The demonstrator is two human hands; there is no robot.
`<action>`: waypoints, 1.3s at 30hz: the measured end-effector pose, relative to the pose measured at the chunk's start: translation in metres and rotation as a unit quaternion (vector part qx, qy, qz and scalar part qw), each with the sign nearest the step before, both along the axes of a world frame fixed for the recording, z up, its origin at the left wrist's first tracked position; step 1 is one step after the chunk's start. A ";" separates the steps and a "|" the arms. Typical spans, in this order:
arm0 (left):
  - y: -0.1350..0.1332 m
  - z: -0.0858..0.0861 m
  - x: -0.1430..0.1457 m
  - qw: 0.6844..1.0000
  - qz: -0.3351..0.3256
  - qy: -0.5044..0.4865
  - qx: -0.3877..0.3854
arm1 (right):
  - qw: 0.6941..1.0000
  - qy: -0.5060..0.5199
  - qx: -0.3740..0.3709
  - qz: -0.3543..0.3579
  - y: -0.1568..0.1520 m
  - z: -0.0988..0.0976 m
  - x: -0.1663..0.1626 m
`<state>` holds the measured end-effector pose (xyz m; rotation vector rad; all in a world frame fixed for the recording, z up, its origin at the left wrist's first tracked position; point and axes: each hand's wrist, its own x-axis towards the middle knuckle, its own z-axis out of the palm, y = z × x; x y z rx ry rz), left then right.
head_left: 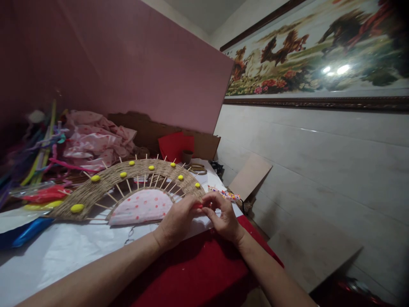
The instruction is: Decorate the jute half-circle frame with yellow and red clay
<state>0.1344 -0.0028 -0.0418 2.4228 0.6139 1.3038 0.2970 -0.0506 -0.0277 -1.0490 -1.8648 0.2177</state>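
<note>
At the right end of a fan-shaped craft piece, my left hand and my right hand meet, fingers closed in a pinch. A small bright red piece shows between them, mostly hidden by the fingers. The fan has a woven twine band over thin wooden sticks, with several yellow oval dots on the band. Its inner half-circle of pink dotted cloth is edged with twine. The fan lies on white sheeting, just beyond my hands.
Left lie crumpled pink cloth, pipe cleaners and red and yellow packets. Behind the fan are scissors, a small brown cup and red sheets. Red cloth covers the table's near edge; a tiled wall stands right.
</note>
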 end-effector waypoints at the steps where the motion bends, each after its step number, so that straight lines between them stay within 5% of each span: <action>1: 0.000 0.000 0.000 1.000 -0.003 -0.001 -0.006 | 1.000 0.002 0.002 0.002 0.000 0.000 0.000; 8: 0.000 -0.002 0.000 0.998 -0.004 -0.018 -0.062 | 0.999 -0.030 0.018 0.029 -0.001 0.002 -0.003; 20: -0.005 0.007 -0.006 0.995 -0.063 0.025 -0.076 | 0.999 -0.014 0.021 0.030 0.000 0.001 -0.003; 25: -0.007 0.006 -0.006 0.998 -0.040 0.014 -0.053 | 0.999 0.013 0.030 0.034 0.001 0.001 -0.007; 39: -0.006 0.011 -0.004 0.995 -0.029 -0.019 -0.097 | 0.989 0.105 -0.064 0.080 0.003 -0.002 0.001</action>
